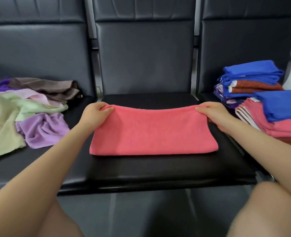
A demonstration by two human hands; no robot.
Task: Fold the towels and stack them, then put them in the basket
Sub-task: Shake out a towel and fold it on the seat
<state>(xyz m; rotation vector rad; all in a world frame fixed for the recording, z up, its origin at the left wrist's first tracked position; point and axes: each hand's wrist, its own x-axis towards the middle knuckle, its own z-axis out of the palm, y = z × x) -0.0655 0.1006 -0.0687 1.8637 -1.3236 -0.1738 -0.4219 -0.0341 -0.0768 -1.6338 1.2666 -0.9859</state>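
Black padded seats in a joined row fill the head view, and the middle seat point(158, 170) is used as the folding surface. On it a pink towel point(154, 130) lies already doubled over, its folded edge toward the person and its far edge lifted slightly. That far edge is pinched at both corners: the left hand point(96, 112) is curled round the left corner with the thumb on top, and the right hand point(214, 112) is curled round the right corner in the same way. Neither hand is spread flat; both are closed on the cloth.

On the seat to the left an unfolded heap point(26, 115) is spread out, with pale green, lilac, light pink, brown and purple cloths tangled together. On the seat to the right two piles are seen: a far stack point(249, 79) of blue and rust towels, and a near stack point(278, 120) of pink towels with a blue one on top.

Judged from this layout, the task is somewhere near its middle. A fair share of the towels is folded and stacked, one is partly folded, and several are untouched. No basket is visible anywhere, so the last step, placing the stacks in it, is taken to be not yet done.
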